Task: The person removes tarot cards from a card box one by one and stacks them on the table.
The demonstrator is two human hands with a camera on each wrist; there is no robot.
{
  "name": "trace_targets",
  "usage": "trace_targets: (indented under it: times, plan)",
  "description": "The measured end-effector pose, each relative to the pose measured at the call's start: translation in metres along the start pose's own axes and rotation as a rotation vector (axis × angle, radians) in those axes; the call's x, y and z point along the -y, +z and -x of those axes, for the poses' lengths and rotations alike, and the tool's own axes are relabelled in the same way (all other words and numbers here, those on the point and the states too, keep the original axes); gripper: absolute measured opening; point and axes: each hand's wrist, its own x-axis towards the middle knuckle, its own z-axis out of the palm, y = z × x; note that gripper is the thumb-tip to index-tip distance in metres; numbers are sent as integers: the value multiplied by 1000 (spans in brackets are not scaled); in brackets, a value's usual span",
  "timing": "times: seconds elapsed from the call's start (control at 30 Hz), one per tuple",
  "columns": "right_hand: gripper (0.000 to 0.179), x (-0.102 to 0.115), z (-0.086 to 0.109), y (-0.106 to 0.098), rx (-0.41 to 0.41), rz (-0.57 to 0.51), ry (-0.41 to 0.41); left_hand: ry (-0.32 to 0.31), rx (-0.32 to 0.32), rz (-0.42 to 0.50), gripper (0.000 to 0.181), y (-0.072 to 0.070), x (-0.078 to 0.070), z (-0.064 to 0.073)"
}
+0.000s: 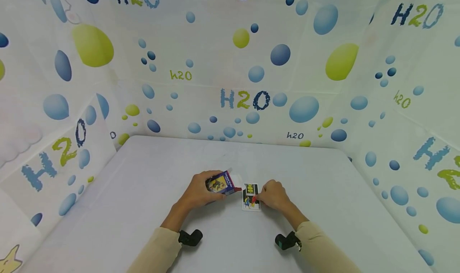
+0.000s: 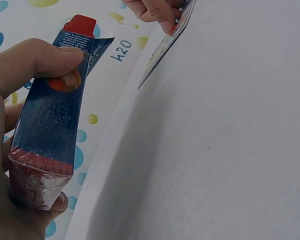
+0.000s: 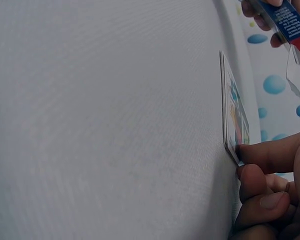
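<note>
My left hand (image 1: 201,191) grips a dark blue and red card box (image 1: 220,183) from its sides, with the thumb across its narrow printed side in the left wrist view. The box is tilted above the table, and its end flap stands open toward the right. Beside it lies a thin stack of picture cards (image 1: 251,204), a colourful printed face upward. My right hand (image 1: 274,195) pinches the stack's near right edge between index finger (image 3: 267,156) and thumb, the other fingers curled in. What is inside the box is hidden.
A white cloth covers the table (image 1: 143,177). Behind and at both sides hangs a white sheet (image 1: 215,45) printed with blue and green drops and H2O lettering. Each wrist wears a small black camera, one by the left sleeve (image 1: 158,245), one by the right sleeve (image 1: 320,245).
</note>
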Motion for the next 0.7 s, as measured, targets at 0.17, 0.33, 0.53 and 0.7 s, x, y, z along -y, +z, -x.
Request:
trace_targets:
  times: [0.17, 0.33, 0.53, 0.7]
  plan:
    - [32, -3, 0, -2, -4, -20, -27, 0, 1, -5, 77, 0, -1, 1]
    - [36, -8, -1, -2, -16, -55, -37, -1, 12, 8, 76, 1, 0, 0]
    - [38, -11, -4, 0, -53, -103, -59, 20, 17, 19, 76, 1, 1, 0]
    - [33, -10, -5, 4, -115, -190, -85, 16, 25, 23, 76, 2, 1, -1]
